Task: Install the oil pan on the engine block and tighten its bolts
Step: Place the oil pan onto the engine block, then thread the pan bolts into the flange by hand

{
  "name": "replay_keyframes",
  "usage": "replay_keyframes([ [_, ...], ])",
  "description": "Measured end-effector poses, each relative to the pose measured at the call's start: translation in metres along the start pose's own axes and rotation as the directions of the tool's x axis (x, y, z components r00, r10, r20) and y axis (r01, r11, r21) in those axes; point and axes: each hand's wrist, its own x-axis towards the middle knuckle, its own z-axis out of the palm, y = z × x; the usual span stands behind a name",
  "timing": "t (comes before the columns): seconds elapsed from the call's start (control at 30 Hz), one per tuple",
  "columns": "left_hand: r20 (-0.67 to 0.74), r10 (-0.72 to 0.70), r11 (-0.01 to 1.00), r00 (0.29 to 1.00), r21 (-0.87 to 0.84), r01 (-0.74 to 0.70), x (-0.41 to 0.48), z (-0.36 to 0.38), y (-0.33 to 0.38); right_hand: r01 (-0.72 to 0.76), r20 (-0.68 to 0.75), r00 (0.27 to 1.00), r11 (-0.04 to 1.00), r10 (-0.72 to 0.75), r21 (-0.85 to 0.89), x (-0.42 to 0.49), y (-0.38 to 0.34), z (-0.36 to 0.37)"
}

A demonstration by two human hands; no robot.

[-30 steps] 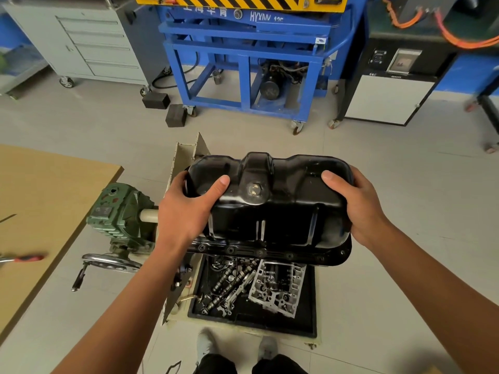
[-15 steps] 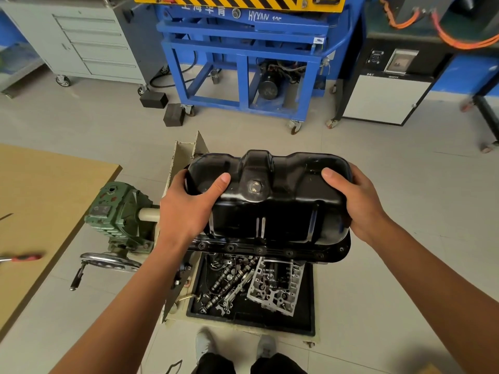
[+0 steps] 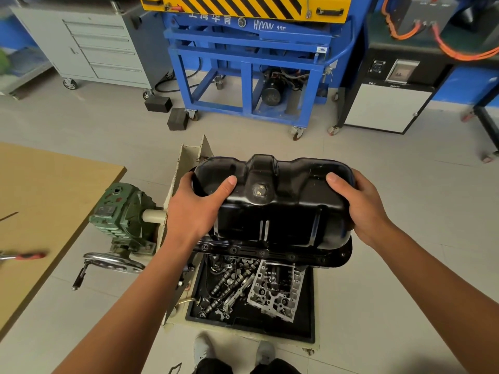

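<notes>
The left hand (image 3: 194, 211) and right hand (image 3: 361, 209) grip opposite ends of the oil pan (image 3: 278, 211), its long axis running crosswise between their curled fingers (image 3: 226, 184).

I am gripping the glossy black oil pan (image 3: 272, 211), sump upward, between my left hand (image 3: 194, 211) and right hand (image 3: 363, 209), flange toward me.

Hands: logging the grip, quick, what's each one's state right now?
Left hand: closed, holding the oil pan at its left end.
Right hand: closed, holding its right end.
</notes>
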Motion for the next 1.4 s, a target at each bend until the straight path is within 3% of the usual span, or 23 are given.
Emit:
replay_keyframes([
  [0.43,0.002,-0.025,1.000,1.000,-0.002,0.025,-0.001,0.000,0.003,0.042,0.029,0.999,0.998,-0.041,-0.044,0.000,-0.003,-0.003],
  [0.53,0.018,-0.018,1.000,1.000,0.012,0.018,-0.001,-0.001,0.004,0.109,-0.037,0.992,0.964,-0.122,-0.242,0.000,-0.005,-0.004],
  [0.63,0.024,-0.016,1.000,1.000,0.024,0.016,-0.001,-0.001,0.005,0.230,-0.103,0.940,0.826,-0.326,-0.514,-0.006,-0.012,-0.002],
  [0.73,0.020,-0.017,0.999,1.000,0.042,0.017,-0.002,-0.001,0.005,0.474,0.031,0.789,0.575,-0.614,-0.667,-0.016,-0.023,0.009],
  [0.8,0.013,-0.007,0.999,1.000,0.048,0.006,-0.002,-0.001,0.005,0.574,0.137,0.689,0.420,-0.712,-0.703,-0.021,-0.029,0.020],
  [0.87,0.006,0.018,0.998,1.000,0.058,-0.019,-0.002,-0.001,0.005,0.620,0.208,0.642,0.340,-0.738,-0.707,-0.023,-0.032,0.032],
  [1.0,-0.002,0.082,0.994,0.997,0.080,-0.081,-0.003,-0.002,0.006,0.644,0.307,0.648,0.286,-0.697,-0.710,-0.024,-0.035,0.053],
  [1.23,0.006,0.132,0.990,0.991,0.051,-0.132,-0.001,-0.013,0.006,0.695,0.380,0.666,0.349,-0.642,-0.628,-0.018,-0.039,0.075],
  [1.3,-0.008,0.140,0.988,0.990,0.072,-0.139,-0.001,-0.024,0.002,0.742,0.408,0.624,0.340,-0.667,-0.578,-0.020,-0.039,0.089],
  [1.4,-0.029,0.113,0.988,0.993,0.113,-0.109,-0.002,-0.051,-0.008,0.859,0.493,0.494,0.315,-0.716,-0.404,-0.027,-0.040,0.133],
])
